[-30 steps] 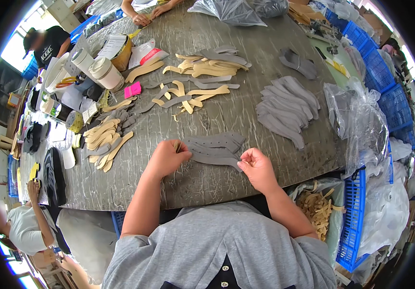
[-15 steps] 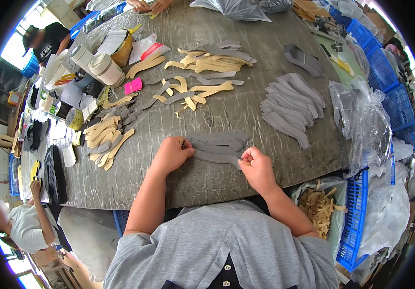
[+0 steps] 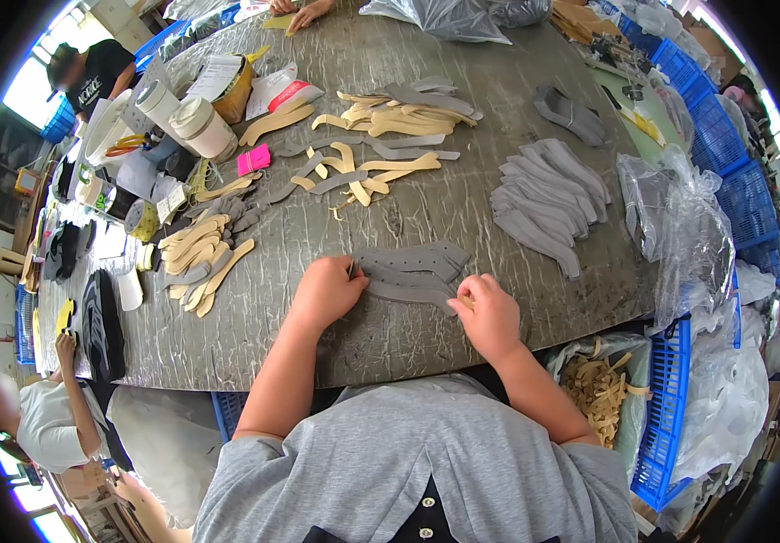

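Note:
In front of me on the table lies a grey fabric piece (image 3: 417, 262) with rows of small holes, shaped like part of a shoe upper. Along its near edge runs a curved grey strip (image 3: 411, 291). My left hand (image 3: 331, 294) pinches the left end of the grey piece between thumb and fingers. At the other end, my right hand (image 3: 486, 315) holds the strip's right tip in a closed pinch. Fingers partly hide both gripped ends, and a small tan bit shows at the right fingertips.
Overlapping grey pieces (image 3: 548, 199) lie to the right. Tan and grey strips (image 3: 399, 113) are spread beyond my hands, with another pile (image 3: 200, 253) at left. Jars (image 3: 201, 128) crowd the left side. A bin of tan scraps (image 3: 596, 394) stands by my right arm. Co-workers are at left and far side.
My right hand has shifted slightly to the right and its fingers have curled a little more. The left hand has barely moved. The far co-worker's hands have moved over a yellow piece.

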